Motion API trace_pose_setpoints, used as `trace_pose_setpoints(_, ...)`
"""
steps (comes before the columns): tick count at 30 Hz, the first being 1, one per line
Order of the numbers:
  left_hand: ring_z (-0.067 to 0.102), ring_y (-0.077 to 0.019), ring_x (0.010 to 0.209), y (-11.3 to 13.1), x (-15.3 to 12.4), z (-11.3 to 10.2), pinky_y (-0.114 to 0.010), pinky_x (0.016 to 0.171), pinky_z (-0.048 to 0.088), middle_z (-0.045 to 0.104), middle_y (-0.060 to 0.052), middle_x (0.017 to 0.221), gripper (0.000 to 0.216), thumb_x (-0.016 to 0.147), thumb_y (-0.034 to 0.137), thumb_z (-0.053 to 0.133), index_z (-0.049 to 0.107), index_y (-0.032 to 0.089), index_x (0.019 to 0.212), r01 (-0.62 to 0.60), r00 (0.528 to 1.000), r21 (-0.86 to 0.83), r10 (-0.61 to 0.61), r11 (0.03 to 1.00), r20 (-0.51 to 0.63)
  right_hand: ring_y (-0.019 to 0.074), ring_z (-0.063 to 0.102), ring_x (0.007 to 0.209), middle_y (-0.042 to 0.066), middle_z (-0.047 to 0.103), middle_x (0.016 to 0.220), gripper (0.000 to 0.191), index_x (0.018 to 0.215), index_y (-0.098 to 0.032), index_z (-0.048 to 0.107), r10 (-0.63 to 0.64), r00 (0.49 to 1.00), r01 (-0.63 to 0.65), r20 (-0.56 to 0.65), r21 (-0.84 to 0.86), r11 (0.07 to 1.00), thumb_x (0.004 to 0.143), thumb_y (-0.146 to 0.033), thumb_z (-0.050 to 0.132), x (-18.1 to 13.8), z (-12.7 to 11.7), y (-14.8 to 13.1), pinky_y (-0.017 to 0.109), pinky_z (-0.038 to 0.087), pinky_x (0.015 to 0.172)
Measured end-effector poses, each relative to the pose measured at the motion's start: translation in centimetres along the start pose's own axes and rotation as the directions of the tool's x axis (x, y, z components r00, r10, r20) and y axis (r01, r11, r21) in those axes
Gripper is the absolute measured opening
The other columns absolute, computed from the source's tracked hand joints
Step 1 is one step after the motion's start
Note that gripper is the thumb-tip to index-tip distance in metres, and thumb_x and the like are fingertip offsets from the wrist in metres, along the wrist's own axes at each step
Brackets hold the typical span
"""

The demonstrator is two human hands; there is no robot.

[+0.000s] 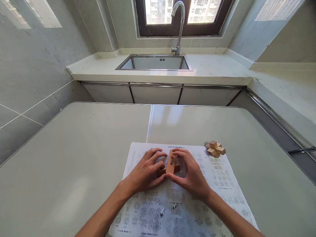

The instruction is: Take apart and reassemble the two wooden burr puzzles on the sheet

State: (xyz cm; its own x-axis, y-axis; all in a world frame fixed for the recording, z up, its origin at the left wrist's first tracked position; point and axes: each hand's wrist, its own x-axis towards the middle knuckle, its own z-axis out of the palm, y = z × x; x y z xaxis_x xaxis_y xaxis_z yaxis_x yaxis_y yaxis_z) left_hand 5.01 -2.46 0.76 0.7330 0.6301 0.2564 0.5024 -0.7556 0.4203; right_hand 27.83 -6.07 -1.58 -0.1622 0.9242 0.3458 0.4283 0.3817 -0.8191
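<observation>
Grey laminate forms our table (74,158), its rounded far edge running from nine to three o'clock, with wide bare room at nine o'clock and at three o'clock. Beyond it at twelve o'clock stands the counter with a steel sink (154,62) and a tap (179,26). Nearer to us lies a printed instruction sheet (217,184), whose far edge lies well short of the table's. Upon it our left hand (145,172) and right hand (190,174) meet, fingers curled narrow, gripping a slotted wooden piece (171,161) between them, upright. At two o'clock from it, apart, rests an assembled wooden burr puzzle (215,149), at the sheet's far corner.
</observation>
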Motion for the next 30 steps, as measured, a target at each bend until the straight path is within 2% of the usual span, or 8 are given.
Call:
trace_pose_setpoints(7, 0.051, -0.0300, 0.140, 0.2, 0.2, -0.4, -0.049, 0.113, 0.052, 0.067, -0.008, 0.137, 0.012, 0.097, 0.021, 0.064, 0.064, 0.023, 0.085, 0.000, 1.000, -0.037, -0.001, 0.999, -0.020, 0.0350, 0.060, 0.132, 0.014, 0.062, 0.137, 0.056, 0.131, -0.028, 0.056, 0.008, 1.000, -0.008, -0.015, -0.004, 1.000, 0.085, -0.039, 0.085, 0.0, -0.1, -0.1, 0.055, 0.056, 0.108)
trace_pose_setpoints(10, 0.052, -0.0288, 0.139, 0.1, 0.2, -0.5, -0.048, 0.114, 0.052, 0.068, -0.007, 0.136, 0.009, 0.098, 0.019, 0.063, 0.067, 0.024, 0.091, 0.024, 0.999, -0.082, -0.028, 0.996, -0.046, 0.0350, 0.060, 0.132, 0.014, 0.062, 0.138, 0.054, 0.131, -0.028, 0.057, 0.015, 0.999, -0.015, -0.028, 0.006, 1.000, 0.086, -0.040, 0.085, 0.0, -0.3, -0.3, 0.055, 0.055, 0.109)
trace_pose_setpoints(15, 0.056, -0.0274, 0.133, 0.3, 0.3, -0.6, -0.048, 0.110, 0.054, 0.072, -0.008, 0.128, 0.016, 0.102, 0.018, 0.057, 0.070, 0.025, 0.106, 0.081, 0.990, -0.225, -0.105, 0.971, -0.097, 0.0359, 0.060, 0.134, 0.014, 0.061, 0.142, 0.052, 0.129, -0.028, 0.059, 0.006, 0.998, -0.004, -0.056, 0.031, 1.000, 0.086, -0.043, 0.085, 0.0, -0.7, -0.5, 0.055, 0.055, 0.108)
trace_pose_setpoints(19, 0.060, -0.0253, 0.122, 0.6, 0.3, -0.5, -0.045, 0.104, 0.054, 0.073, -0.007, 0.120, 0.016, 0.104, 0.020, 0.053, 0.068, 0.024, 0.106, 0.098, 0.981, -0.368, -0.152, 0.925, -0.119, 0.0370, 0.059, 0.134, 0.015, 0.059, 0.143, 0.053, 0.129, -0.028, 0.059, -0.035, 0.997, 0.037, -0.075, 0.035, 0.999, 0.086, -0.045, 0.084, -0.1, -0.9, -0.6, 0.055, 0.056, 0.105)
trace_pose_setpoints(22, 0.064, -0.0234, 0.106, 0.8, 0.2, -0.5, -0.041, 0.094, 0.055, 0.072, -0.008, 0.113, 0.016, 0.106, 0.026, 0.052, 0.067, 0.023, 0.099, 0.137, 0.973, -0.472, -0.208, 0.871, -0.101, 0.0373, 0.058, 0.134, 0.016, 0.058, 0.144, 0.053, 0.131, -0.028, 0.057, -0.047, 0.994, 0.051, -0.102, 0.034, 0.998, 0.087, -0.045, 0.083, -0.2, -1.0, -0.6, 0.055, 0.056, 0.102)
trace_pose_setpoints(26, 0.061, -0.0191, 0.082, 1.1, 0.2, -0.7, -0.032, 0.071, 0.049, 0.070, -0.006, 0.096, 0.028, 0.108, 0.040, 0.050, 0.067, 0.020, 0.099, 0.266, 0.936, -0.624, -0.353, 0.735, -0.017, 0.0377, 0.057, 0.134, 0.017, 0.057, 0.145, 0.054, 0.132, -0.027, 0.057, -0.028, 0.989, 0.039, -0.147, 0.072, 0.997, 0.088, -0.047, 0.082, -0.4, -0.9, -0.5, 0.055, 0.056, 0.101)
trace_pose_setpoints(30, 0.056, -0.0168, 0.075, 1.5, 0.4, -1.0, -0.029, 0.068, 0.043, 0.065, -0.003, 0.083, 0.040, 0.106, 0.052, 0.051, 0.067, 0.019, 0.093, 0.344, 0.902, -0.717, -0.426, 0.607, 0.072, 0.0375, 0.056, 0.137, 0.017, 0.056, 0.146, 0.056, 0.132, -0.027, 0.057, 0.018, 0.991, 0.006, -0.129, 0.180, 0.984, 0.088, -0.051, 0.082, -0.5, -0.8, -0.3, 0.054, 0.057, 0.103)
